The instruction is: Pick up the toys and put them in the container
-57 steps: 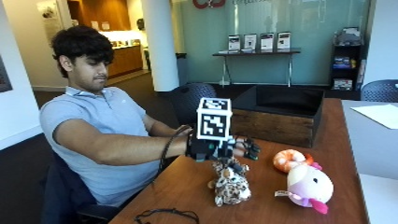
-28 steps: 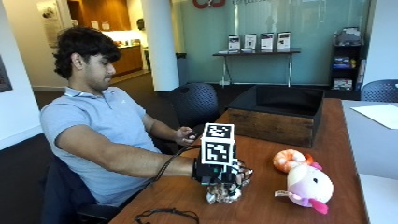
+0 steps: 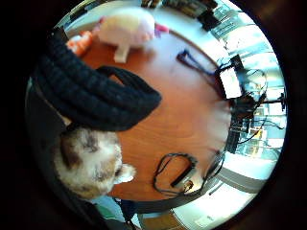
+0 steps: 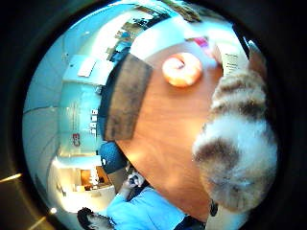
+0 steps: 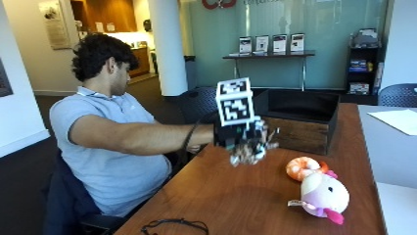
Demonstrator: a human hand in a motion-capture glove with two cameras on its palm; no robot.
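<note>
1. Fingers (image 3: 96, 91) curled round a brown-and-white spotted plush toy (image 5: 246, 151); closed on it, not spread. Right hand (image 5: 240, 134) raised well clear of the surface (image 5: 241, 196), toy hanging beneath the palm.
2. Toy seen close against the palm in both palm views: head and spotted fur beside the gloved fingers in one (image 3: 88, 163), body filling one side of the other (image 4: 237, 153). Exact contact of the fingertips with the fur not visible.
3. Risk, as judged: soft fur and a dangling body could slip out during the carry, since most of the toy hangs below the grasp. A fall would likely land on the surface short of the container.
4. Second risk, as judged: hanging legs could catch on the near wall of the container on the way over if the hand travels too low.
5. Container (image 5: 301, 121), a dark-lined wooden box, standing on the surface beyond the hand, near but not beneath it. Nothing visible inside from this angle.
6. Remaining toys lying on the surface, well apart from the hand: an orange shrimp-like plush (image 5: 304, 167) touching a pink-and-white plush animal (image 5: 323, 195).
7. Black cable (image 5: 174, 225) coiled at the near edge of the surface, away from the carry path.
</note>
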